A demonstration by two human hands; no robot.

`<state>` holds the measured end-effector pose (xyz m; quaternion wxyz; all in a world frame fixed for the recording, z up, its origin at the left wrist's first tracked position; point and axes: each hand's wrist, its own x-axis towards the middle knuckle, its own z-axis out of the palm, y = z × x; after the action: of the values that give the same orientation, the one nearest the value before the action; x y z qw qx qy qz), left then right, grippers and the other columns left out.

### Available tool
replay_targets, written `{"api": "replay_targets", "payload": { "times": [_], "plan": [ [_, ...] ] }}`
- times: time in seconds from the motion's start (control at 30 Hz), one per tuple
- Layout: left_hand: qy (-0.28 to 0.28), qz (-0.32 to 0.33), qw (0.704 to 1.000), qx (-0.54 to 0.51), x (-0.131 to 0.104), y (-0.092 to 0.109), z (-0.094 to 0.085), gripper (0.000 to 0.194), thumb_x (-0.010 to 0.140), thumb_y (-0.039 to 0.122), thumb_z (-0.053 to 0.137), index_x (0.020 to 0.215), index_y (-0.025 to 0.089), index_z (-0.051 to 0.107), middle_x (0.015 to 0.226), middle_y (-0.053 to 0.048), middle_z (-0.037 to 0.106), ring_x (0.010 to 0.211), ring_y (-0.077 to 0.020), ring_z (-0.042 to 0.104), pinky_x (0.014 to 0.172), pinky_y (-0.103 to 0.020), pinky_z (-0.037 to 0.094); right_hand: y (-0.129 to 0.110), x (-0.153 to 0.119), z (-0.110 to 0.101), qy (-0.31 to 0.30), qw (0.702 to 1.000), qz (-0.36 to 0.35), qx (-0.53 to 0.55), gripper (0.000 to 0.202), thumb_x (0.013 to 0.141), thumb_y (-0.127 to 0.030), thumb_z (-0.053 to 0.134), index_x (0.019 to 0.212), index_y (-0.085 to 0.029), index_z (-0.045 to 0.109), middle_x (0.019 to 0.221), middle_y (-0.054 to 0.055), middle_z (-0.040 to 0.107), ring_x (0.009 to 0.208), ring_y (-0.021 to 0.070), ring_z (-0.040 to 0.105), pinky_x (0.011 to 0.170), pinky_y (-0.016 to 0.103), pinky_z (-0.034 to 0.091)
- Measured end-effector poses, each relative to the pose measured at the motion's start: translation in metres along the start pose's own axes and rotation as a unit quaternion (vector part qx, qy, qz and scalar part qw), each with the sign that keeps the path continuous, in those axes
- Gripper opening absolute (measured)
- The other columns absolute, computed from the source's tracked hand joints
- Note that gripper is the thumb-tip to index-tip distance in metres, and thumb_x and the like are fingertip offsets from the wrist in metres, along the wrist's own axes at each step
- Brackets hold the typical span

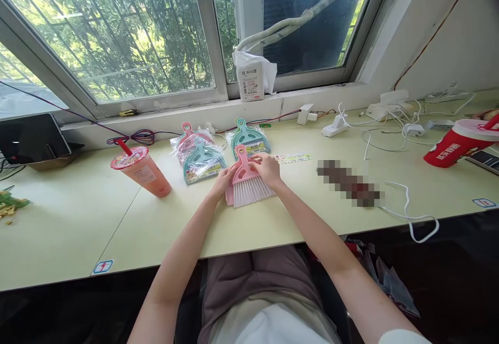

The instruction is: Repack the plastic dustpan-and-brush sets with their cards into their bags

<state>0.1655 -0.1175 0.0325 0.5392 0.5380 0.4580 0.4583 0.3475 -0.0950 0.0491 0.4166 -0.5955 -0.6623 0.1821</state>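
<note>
A pink hand brush (pixel 244 170) with pale bristles lies over a pink dustpan (pixel 229 196), most of which it hides. My left hand (pixel 225 179) is closed on the left side of the pair. On the right, my right hand (pixel 268 169) has its fingers closed on the brush's edge near the handle. Just behind them lies a green dustpan-and-brush set (pixel 249 137). To the left are a wrapped green set (pixel 202 164) and a wrapped pink set (pixel 187 136), partly overlapping.
A drink cup (pixel 146 172) with a straw stands left; a red cup (pixel 460 144) is far right. A printed strip (pixel 293 158) lies behind my right hand. White cables (pixel 407 214) and a blurred-out object (pixel 349 184) occupy the right. A box (pixel 251 81) sits on the sill.
</note>
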Motion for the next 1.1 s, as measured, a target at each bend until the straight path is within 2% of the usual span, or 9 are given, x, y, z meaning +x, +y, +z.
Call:
{"api": "replay_targets", "payload": {
  "times": [0.07, 0.13, 0.23, 0.3, 0.47, 0.57, 0.73, 1.0, 1.1],
  "plan": [
    [0.008, -0.005, 1.0, 0.013, 0.0, 0.0, -0.001, 0.053, 0.073, 0.057, 0.067, 0.101, 0.012, 0.07, 0.093, -0.01, 0.072, 0.08, -0.0231, 0.065, 0.072, -0.033, 0.048, 0.0, -0.001, 0.0, -0.019, 1.0, 0.007, -0.024, 0.023, 0.079, -0.043, 0.068, 0.096, -0.029, 0.073, 0.098, 0.002, 0.074, 0.091, 0.0211, 0.067, 0.076, 0.03, 0.049],
    [-0.003, -0.012, 1.0, 0.021, -0.001, -0.001, 0.0, 0.057, 0.073, 0.054, 0.068, 0.111, 0.012, 0.068, 0.097, -0.01, 0.072, 0.086, -0.0237, 0.066, 0.076, -0.032, 0.048, 0.0, -0.001, 0.001, -0.05, 0.997, 0.033, -0.045, 0.027, 0.079, -0.047, 0.066, 0.1, -0.029, 0.072, 0.096, 0.001, 0.074, 0.092, 0.0211, 0.067, 0.076, 0.029, 0.048],
    [-0.03, -0.017, 0.999, 0.013, -0.002, -0.002, 0.002, 0.061, 0.076, 0.053, 0.067, 0.124, 0.016, 0.061, 0.108, -0.009, 0.07, 0.099, -0.0246, 0.064, 0.082, -0.031, 0.047, 0.001, -0.001, 0.002, -0.071, 0.994, 0.052, -0.069, 0.033, 0.082, -0.049, 0.063, 0.108, -0.03, 0.07, 0.104, 0.002, 0.073, 0.099, 0.021, 0.065, 0.08, 0.029, 0.047],
    [-0.034, -0.022, 0.999, 0.014, -0.001, -0.004, 0.003, 0.061, 0.076, 0.053, 0.067, 0.125, 0.017, 0.06, 0.111, -0.009, 0.069, 0.103, -0.0253, 0.063, 0.084, -0.031, 0.047, 0.001, -0.001, 0.003, -0.076, 0.993, 0.052, -0.071, 0.033, 0.083, -0.049, 0.061, 0.11, -0.031, 0.07, 0.107, 0.002, 0.073, 0.101, 0.0208, 0.064, 0.082, 0.028, 0.047],
    [-0.04, -0.019, 0.998, 0.037, 0.002, -0.008, 0.001, 0.058, 0.074, 0.049, 0.07, 0.121, 0.015, 0.064, 0.113, -0.011, 0.069, 0.104, -0.026, 0.062, 0.085, -0.031, 0.046, 0.006, 0.005, 0.002, -0.107, 0.991, 0.07, -0.047, 0.03, 0.08, -0.047, 0.065, 0.104, -0.031, 0.073, 0.104, 0.0, 0.074, 0.099, 0.0205, 0.066, 0.078, 0.027, 0.047],
    [-0.034, -0.019, 0.999, 0.03, 0.003, -0.009, -0.001, 0.055, 0.072, 0.049, 0.072, 0.114, 0.014, 0.067, 0.11, -0.011, 0.07, 0.099, -0.0253, 0.063, 0.081, -0.03, 0.047, 0.009, 0.008, 0.001, -0.126, 0.989, 0.079, -0.026, 0.026, 0.078, -0.046, 0.067, 0.098, -0.03, 0.075, 0.096, 0.0, 0.075, 0.092, 0.0193, 0.068, 0.073, 0.025, 0.047],
    [0.004, -0.058, 0.998, 0.026, 0.001, -0.006, -0.002, 0.049, 0.063, 0.048, 0.078, 0.095, 0.011, 0.074, 0.095, -0.012, 0.072, 0.083, -0.0235, 0.065, 0.07, -0.03, 0.046, 0.005, 0.005, 0.001, -0.105, 0.991, 0.087, -0.015, 0.023, 0.077, -0.047, 0.068, 0.089, -0.028, 0.077, 0.084, 0.001, 0.076, 0.083, 0.0178, 0.069, 0.068, 0.024, 0.046],
    [-0.017, -0.082, 0.996, 0.016, -0.004, 0.003, 0.001, 0.048, 0.061, 0.047, 0.079, 0.093, 0.011, 0.074, 0.088, -0.011, 0.072, 0.075, -0.0198, 0.064, 0.062, -0.027, 0.043, 0.008, 0.007, 0.002, -0.107, 0.99, 0.087, -0.007, 0.021, 0.073, -0.045, 0.072, 0.085, -0.029, 0.077, 0.085, 0.001, 0.076, 0.082, 0.0177, 0.069, 0.069, 0.024, 0.046],
    [0.0, -0.091, 0.996, 0.003, -0.004, 0.001, 0.003, 0.048, 0.059, 0.047, 0.08, 0.091, 0.012, 0.074, 0.087, -0.01, 0.072, 0.072, -0.0185, 0.064, 0.062, -0.026, 0.043, 0.009, 0.008, 0.001, -0.112, 0.99, 0.088, -0.004, 0.02, 0.074, -0.044, 0.072, 0.085, -0.028, 0.077, 0.084, 0.001, 0.076, 0.081, 0.018, 0.069, 0.07, 0.025, 0.046]
  ]
}}
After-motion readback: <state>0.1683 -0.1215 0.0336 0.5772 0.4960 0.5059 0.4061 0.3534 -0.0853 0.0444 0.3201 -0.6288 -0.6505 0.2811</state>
